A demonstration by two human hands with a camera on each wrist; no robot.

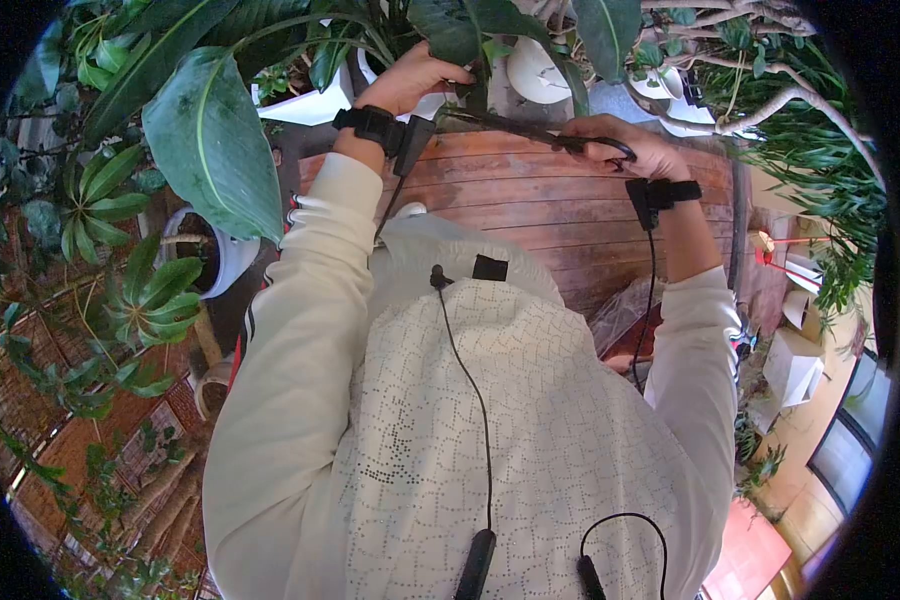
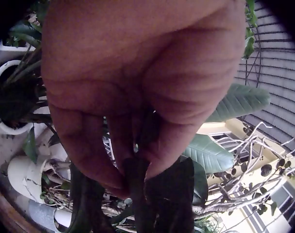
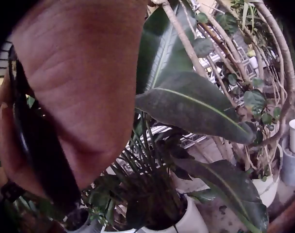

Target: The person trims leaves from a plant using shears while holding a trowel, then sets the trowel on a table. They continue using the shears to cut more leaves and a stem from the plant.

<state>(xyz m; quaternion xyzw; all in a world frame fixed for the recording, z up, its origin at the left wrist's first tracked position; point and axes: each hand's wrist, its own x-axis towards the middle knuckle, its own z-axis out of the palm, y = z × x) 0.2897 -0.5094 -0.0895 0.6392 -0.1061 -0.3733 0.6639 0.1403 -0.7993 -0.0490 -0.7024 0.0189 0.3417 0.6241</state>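
Note:
My left hand (image 1: pixel 415 80) reaches up into a large-leaved plant at the top of the head view. In the left wrist view its thumb and fingertips pinch a dark green leaf (image 2: pixel 171 189), which hangs below them. On the right, my right hand (image 1: pixel 625 148) grips scissors (image 1: pixel 530 130) by their black handles (image 3: pixel 45 150). The slim blades point left, their tips close below the left hand. One broad leaf (image 1: pixel 215 150) of the plant hangs beside the left wrist. Other long leaves (image 3: pixel 196 104) spread out beside the right hand in its wrist view.
A curved wooden plank surface (image 1: pixel 500 190) lies below the hands. Around stand white pots (image 1: pixel 540 70), including one at the left (image 1: pixel 232 255). Bare curving branches (image 1: pixel 800 95) and grassy foliage (image 1: pixel 820 170) hang at the right. Cables run from both wrist straps.

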